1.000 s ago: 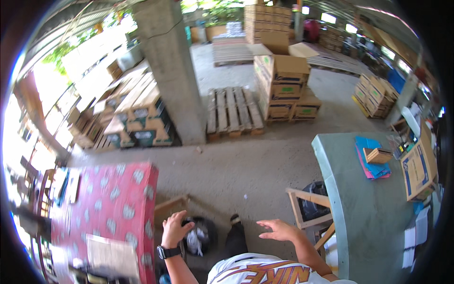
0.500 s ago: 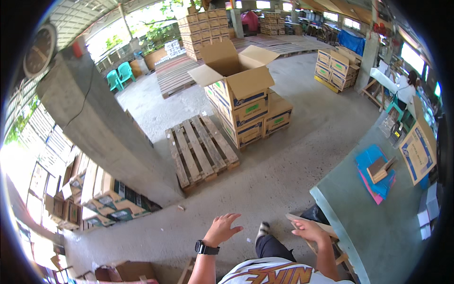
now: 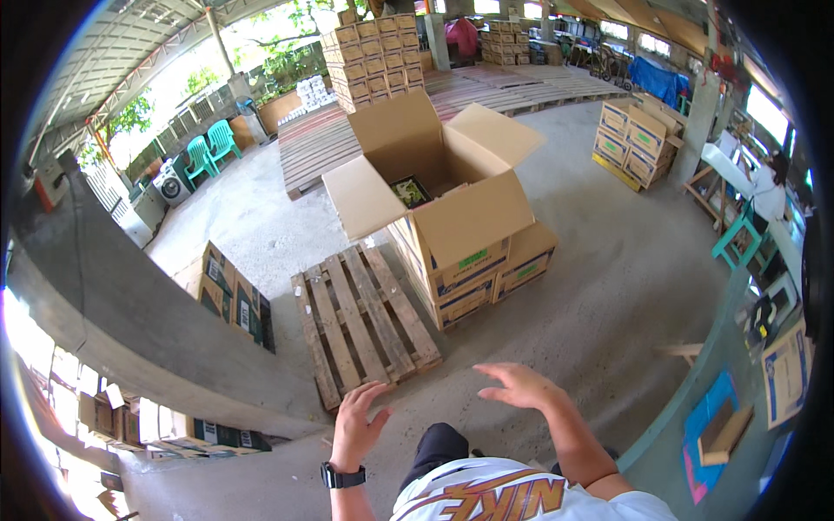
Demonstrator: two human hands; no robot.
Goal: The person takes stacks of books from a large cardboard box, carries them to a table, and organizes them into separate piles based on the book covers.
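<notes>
Two bare hands hang in mid-air above a concrete floor, touching nothing: the person's left hand (image 3: 356, 425), with a black watch (image 3: 341, 476) on its wrist, has its thumb and fingers spread apart, and the right hand (image 3: 519, 386) is empty too, its fingers extended and parted from the thumb. Beyond them, near the middle of the view, a large brown carton (image 3: 473, 221) sits on top of a stack with all four flaps out and a dark, patterned item (image 3: 408, 191) inside. A slatted wooden pallet (image 3: 365, 317) lies on the floor just left of the stack, its near end close beyond the left hand. Good footing here probably means keeping clear of the pallet's near corner; for handling the carton, palms low on its firm walls look safer than the loose flaps, which would likely bend. As for markings, the carton's front carries a bright green label (image 3: 475, 259) and dark printing, partly covered by a flap; the lower carton (image 3: 526, 260) beside it has blue print and green. Large gold-brown lettering crosses the person's white shirt (image 3: 504, 495). At right, another carton (image 3: 786, 373) on a green worktop (image 3: 734, 347) shows blue print, too small to make out fully.
</notes>
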